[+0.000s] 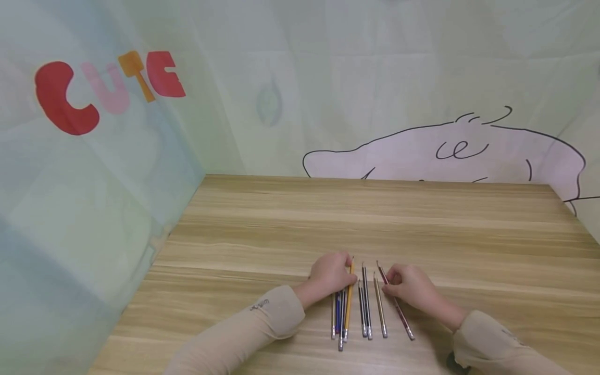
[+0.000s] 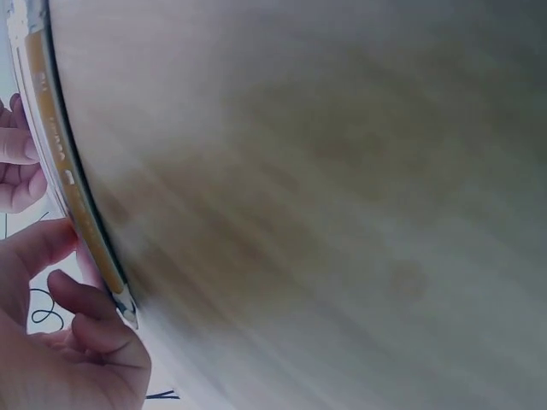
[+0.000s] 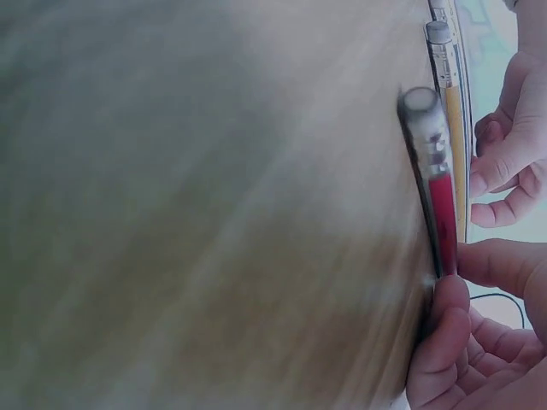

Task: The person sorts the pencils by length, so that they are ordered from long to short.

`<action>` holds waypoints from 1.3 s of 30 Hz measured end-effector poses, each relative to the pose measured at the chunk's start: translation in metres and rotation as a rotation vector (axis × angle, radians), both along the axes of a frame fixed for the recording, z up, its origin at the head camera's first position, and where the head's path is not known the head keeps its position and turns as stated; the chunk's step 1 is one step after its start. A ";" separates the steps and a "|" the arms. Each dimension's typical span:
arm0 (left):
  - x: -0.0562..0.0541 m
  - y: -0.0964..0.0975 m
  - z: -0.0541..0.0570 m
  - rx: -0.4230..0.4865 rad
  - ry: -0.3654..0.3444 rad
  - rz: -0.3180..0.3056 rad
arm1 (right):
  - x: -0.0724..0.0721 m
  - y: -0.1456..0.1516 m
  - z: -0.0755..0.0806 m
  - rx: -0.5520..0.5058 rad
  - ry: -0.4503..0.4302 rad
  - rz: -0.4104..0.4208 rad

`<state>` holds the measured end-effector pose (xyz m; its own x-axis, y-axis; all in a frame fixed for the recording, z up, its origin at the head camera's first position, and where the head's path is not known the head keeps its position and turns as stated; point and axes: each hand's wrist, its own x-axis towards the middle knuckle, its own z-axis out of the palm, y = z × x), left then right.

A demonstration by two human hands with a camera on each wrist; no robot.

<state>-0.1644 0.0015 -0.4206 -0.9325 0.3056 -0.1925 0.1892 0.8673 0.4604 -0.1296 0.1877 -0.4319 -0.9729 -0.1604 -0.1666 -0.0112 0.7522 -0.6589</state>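
My left hand [image 1: 333,272] pinches a yellow pencil [image 1: 348,307] near its pointed end, between thumb and fingers. Beneath that hand lie a gold pencil [image 1: 333,315], a blue pencil [image 1: 337,315] and dark pencils, close together with eraser ends toward me. My right hand [image 1: 412,286] holds a dark red pencil [image 1: 402,317] between thumb and forefinger; it slants, eraser end to the lower right. In the right wrist view, this red pencil [image 3: 443,213] shows its eraser and metal band. Between the hands lie two black pencils [image 1: 366,297] and another gold pencil [image 1: 380,307].
The wood-grain table [image 1: 262,208] reaches back to a pale cloth wall [image 1: 244,104] with a line drawing and coloured letters [image 1: 67,99]. A small dark object [image 1: 457,362] shows partly below the right sleeve [image 1: 487,338].
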 end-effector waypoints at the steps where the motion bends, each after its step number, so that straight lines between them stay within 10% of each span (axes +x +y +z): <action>1: 0.000 0.000 0.000 0.000 -0.002 0.002 | 0.000 0.000 0.000 -0.005 -0.009 -0.006; 39: -0.002 0.002 0.002 0.062 -0.035 0.012 | -0.003 0.001 0.003 -0.044 0.032 0.028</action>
<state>-0.1666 0.0037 -0.4183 -0.9291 0.3069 -0.2064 0.1617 0.8391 0.5195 -0.1323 0.1891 -0.4294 -0.9726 -0.1942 -0.1279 -0.0533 0.7215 -0.6903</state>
